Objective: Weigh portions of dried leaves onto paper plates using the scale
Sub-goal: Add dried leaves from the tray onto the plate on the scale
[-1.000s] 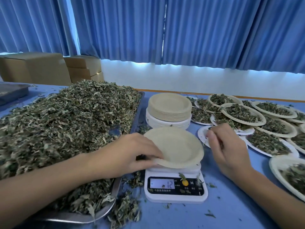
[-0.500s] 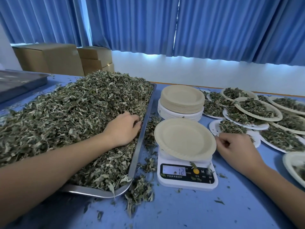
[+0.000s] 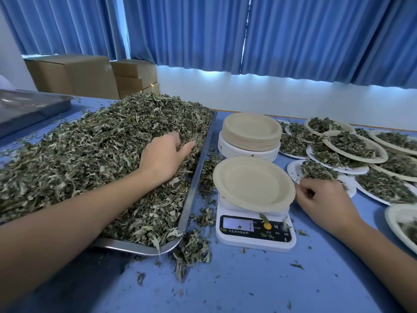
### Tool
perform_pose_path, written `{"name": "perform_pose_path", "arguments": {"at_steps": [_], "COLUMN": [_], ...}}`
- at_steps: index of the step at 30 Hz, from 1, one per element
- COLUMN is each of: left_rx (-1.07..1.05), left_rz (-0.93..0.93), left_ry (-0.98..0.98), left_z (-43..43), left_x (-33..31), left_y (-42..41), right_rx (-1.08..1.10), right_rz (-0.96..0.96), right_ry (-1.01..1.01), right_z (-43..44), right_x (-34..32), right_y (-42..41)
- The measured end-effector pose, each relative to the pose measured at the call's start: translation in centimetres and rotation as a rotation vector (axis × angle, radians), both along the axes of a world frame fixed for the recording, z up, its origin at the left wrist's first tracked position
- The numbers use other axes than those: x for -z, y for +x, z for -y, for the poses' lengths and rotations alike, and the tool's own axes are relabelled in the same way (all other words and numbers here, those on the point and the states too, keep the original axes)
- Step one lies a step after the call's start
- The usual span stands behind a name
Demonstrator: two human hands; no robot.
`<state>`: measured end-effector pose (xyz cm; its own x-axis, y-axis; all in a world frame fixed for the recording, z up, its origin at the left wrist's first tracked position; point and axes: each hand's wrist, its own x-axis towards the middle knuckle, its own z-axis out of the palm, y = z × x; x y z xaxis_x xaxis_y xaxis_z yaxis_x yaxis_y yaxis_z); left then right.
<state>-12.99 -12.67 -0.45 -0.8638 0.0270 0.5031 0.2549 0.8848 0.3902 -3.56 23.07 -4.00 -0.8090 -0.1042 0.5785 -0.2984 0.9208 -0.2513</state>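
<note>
Head view finds the round beige paper plate (image 3: pixel 253 184) lying bare on the pan of the small white digital scale (image 3: pixel 255 232). No leaf is on it yet, so this portion is at its very start: the plate is set, and the filling and the check of the weight are left. Behind it stands a tall stack of empty beige and white paper plates (image 3: pixel 251 129), which I judge means many portions remain. To the right, a spread of filled paper plates (image 3: pixel 352 145), overlapping and each heaped with leaves, shows that a good number are done. The stuff to be weighed, the big heap of grey-green dried leaves (image 3: pixel 90 150), lies on the shallow steel tray (image 3: pixel 195 175) left of the scale, just across the tray's rim from the waiting plate. The left grip (image 3: pixel 162 157) is down on that heap near the tray's right edge, thumb out on top. Its fingers are sunk among the leaves, so I cannot tell whether it has clenched a handful or only lies on them. The right grip (image 3: pixel 322 199) rests on the blue surface (image 3: pixel 248 285) just beside the plate's right rim, fingers loosely curled, grasping nothing. Stray leaves (image 3: pixel 194 247) lie scattered between tray and scale and at the tray's near corner. Farther off are a second steel tray (image 3: pixel 29 107), brown cardboard boxes (image 3: pixel 74 75) and blue curtains (image 3: pixel 293 30).
</note>
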Motion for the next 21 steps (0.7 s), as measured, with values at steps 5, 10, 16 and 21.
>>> {"name": "perform_pose_path", "arguments": {"at_steps": [5, 10, 16, 21], "left_rx": [0.061, 0.092, 0.103, 0.097], "left_rz": [-0.020, -0.019, 0.078, -0.072], "left_ry": [0.108, 0.156, 0.116, 0.196], "left_z": [0.6, 0.5, 0.1, -0.2], "left_x": [-0.4, -1.6, -2.8, -4.2], "left_y": [-0.9, -1.7, -2.2, -2.9], "right_rx": [0.001, -0.003, 0.007, -0.003], "right_rz": [0.012, 0.024, 0.037, 0.034], "right_ry": [0.000, -0.013, -0.019, -0.022], "right_z": [0.0, 0.0, 0.1, 0.1], "right_x": [0.0, 0.0, 0.0, 0.0], "right_y": [0.0, 0.1, 0.2, 0.1]}}
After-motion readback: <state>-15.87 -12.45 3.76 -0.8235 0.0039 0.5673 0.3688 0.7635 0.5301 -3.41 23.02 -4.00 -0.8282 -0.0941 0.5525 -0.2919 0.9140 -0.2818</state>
